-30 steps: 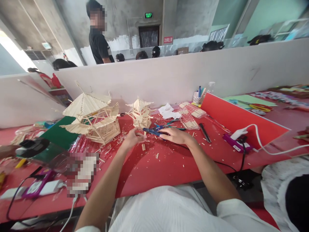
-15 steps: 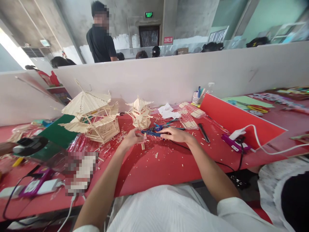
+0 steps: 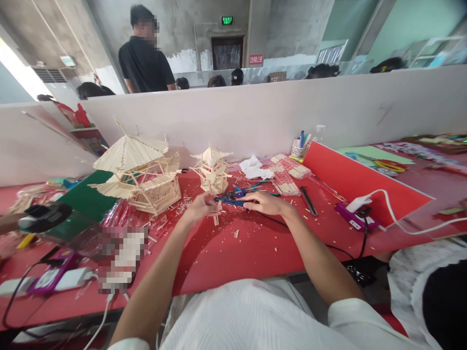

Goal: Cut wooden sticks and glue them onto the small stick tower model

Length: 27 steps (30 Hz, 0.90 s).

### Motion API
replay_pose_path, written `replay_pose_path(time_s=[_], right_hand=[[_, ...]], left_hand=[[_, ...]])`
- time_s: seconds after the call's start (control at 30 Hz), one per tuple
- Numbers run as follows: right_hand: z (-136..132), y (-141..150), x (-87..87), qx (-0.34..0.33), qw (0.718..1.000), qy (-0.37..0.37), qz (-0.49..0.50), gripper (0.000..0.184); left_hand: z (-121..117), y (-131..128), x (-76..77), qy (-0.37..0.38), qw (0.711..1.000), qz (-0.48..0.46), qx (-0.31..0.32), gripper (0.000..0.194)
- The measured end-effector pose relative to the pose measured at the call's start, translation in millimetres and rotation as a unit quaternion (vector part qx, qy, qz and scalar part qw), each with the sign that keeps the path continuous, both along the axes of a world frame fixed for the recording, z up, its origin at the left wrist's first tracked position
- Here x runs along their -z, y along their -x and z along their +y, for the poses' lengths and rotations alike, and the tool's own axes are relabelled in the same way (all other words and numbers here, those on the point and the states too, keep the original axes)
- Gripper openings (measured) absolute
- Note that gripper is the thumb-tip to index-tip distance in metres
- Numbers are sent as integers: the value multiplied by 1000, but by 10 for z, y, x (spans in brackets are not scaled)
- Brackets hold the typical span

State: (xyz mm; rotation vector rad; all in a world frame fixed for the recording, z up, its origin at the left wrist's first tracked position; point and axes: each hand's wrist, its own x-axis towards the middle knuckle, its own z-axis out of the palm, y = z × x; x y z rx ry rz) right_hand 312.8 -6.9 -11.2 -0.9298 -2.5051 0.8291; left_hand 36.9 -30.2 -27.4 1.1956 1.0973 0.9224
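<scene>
My right hand (image 3: 265, 203) is closed around blue-handled pliers (image 3: 233, 201), whose jaws point left. At the jaws, my left hand (image 3: 200, 207) pinches a thin wooden stick, mostly hidden by the fingers. Just behind my hands stands a small tiered pavilion model (image 3: 213, 171) built from wooden sticks. A larger stick pavilion (image 3: 136, 170) with a sloping roof stands to the left. Short stick pieces (image 3: 216, 220) and chips lie on the red tabletop (image 3: 226, 257) below my hands.
A black craft knife (image 3: 309, 201), white tissue (image 3: 255, 167) and bagged sticks (image 3: 286, 184) lie to the right. A red board (image 3: 365, 182) stands beside a purple power strip (image 3: 355, 218). At left are a bottle (image 3: 65, 228) and another person's hand (image 3: 10, 223). A white partition (image 3: 255, 116) runs behind.
My hands stay nearly in place, with the pliers' jaws close to my left fingertips. The standing person beyond the partition has turned and shifted slightly. The view has moved a little.
</scene>
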Motion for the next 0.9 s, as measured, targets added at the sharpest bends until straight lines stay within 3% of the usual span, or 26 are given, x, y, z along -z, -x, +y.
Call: replay_pose_path(time_s=[0.27, 0.57, 0.9], right_hand=[[-30, 100, 82, 61, 995, -82, -24, 39], [-216, 332, 26, 132, 955, -197, -180, 43], [-215, 356, 42, 143, 932, -222, -248, 47]], left_hand=[[57, 29, 76, -30, 999, 1, -21, 57], [127, 55, 128, -63, 997, 20, -36, 61], [92, 24, 103, -60, 997, 29, -34, 50]])
